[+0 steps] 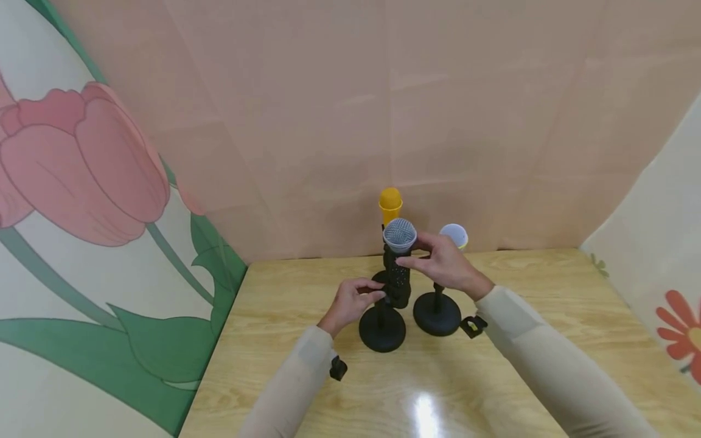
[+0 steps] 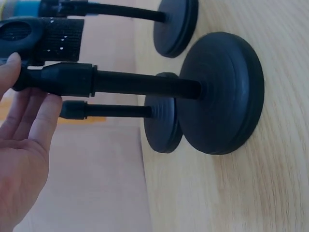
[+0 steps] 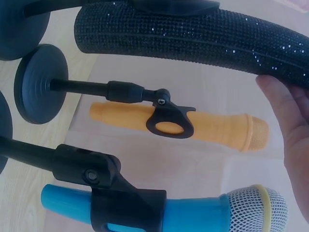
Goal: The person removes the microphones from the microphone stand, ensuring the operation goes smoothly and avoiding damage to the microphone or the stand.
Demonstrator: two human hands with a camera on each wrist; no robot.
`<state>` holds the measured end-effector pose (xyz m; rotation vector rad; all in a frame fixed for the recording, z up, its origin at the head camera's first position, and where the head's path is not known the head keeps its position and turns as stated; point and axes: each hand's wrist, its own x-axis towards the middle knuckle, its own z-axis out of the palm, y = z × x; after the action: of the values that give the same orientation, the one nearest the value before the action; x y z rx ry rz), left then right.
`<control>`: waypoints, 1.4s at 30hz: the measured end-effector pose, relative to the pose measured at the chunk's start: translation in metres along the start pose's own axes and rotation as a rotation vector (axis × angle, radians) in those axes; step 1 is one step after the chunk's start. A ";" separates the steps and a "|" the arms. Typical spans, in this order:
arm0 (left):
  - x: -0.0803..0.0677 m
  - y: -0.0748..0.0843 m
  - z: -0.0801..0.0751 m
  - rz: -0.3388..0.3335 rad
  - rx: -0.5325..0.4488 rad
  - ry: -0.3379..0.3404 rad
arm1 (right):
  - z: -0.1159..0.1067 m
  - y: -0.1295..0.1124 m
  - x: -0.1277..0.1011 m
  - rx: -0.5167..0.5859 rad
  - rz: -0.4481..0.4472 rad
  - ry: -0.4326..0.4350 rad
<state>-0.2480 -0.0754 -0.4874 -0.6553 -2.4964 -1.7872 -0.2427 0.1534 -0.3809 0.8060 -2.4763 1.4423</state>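
Centrally, low in the head view: black glitter microphone with a silver mesh head, upright in the clip of the nearest stand, a black round-based stand on the wooden tabletop.

Right hand: just right of the microphone, fingers curled against its body below the mesh head. The wrist view shows only the edge of the palm beside the glitter barrel; the grip itself is cut off at the frame's right edge.

Left hand: at the lower left of the microphone, fingers bent round the stand's upper stem near the clip. The thumb is cropped at the upper left of the wrist frame, so whether it closes fully cannot be told.

Second stand: just right of the first, bases near but apart. It carries a blue microphone with a pale mesh head; in the head view its body is hidden behind the right hand.

Third stand: behind the others, its base mostly hidden in the head view. It carries a yellow microphone, top showing above the black one.

Surround: pink backdrop; tulip-printed panel at left, flower panel at right, cut off by the frame.

Wrists: small black fittings, detail too small to make out.
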 end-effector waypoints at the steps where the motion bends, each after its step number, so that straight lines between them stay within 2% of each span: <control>1: 0.000 0.000 0.000 0.002 0.000 -0.007 | 0.000 0.000 0.000 0.000 -0.006 0.004; 7: 0.002 0.002 -0.001 0.006 0.018 -0.027 | 0.000 -0.001 0.001 0.010 0.004 0.020; 19: 0.000 0.001 -0.001 0.007 0.024 -0.019 | 0.000 -0.005 0.001 0.021 0.016 0.012; 29: 0.001 -0.001 0.001 -0.009 0.029 -0.011 | -0.003 -0.008 0.002 0.031 0.044 -0.020; 33: 0.000 -0.001 0.001 -0.013 0.012 -0.013 | -0.003 -0.007 0.003 0.046 0.055 -0.019; 42: -0.001 0.003 0.000 -0.036 0.045 -0.013 | -0.003 -0.008 0.002 0.059 0.050 -0.008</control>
<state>-0.2462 -0.0746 -0.4853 -0.6249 -2.5649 -1.7379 -0.2405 0.1517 -0.3726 0.7677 -2.4880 1.5379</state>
